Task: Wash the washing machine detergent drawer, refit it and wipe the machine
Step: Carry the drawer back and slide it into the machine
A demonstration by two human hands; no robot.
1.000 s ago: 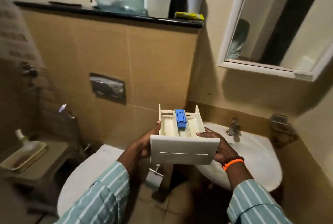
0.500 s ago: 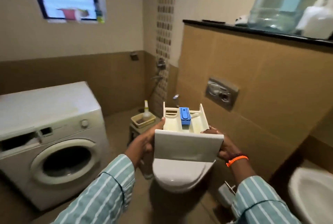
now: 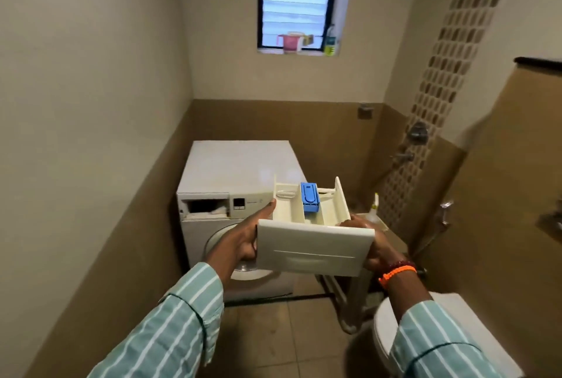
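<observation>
Centre frame, left hand (image 3: 243, 240) and right hand (image 3: 375, 245) grip the drawer (image 3: 313, 243) level, likely to slide into the washing machine's (image 3: 240, 170) slot (image 3: 205, 205).

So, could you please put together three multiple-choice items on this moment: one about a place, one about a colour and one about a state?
1. Where is the open slot on the washing machine?
A. top left of its front
B. on its lid
C. below the door

2. What colour is the insert in the detergent drawer?
A. red
B. blue
C. green

3. How is the drawer held?
A. left hand only
B. resting on the machine
C. in both hands, clear of the machine

Answers: 1 A, the dark slot sits beside the panel. 2 B, the insert is blue. 3 C, the left hand and the right hand grip its sides.
</observation>
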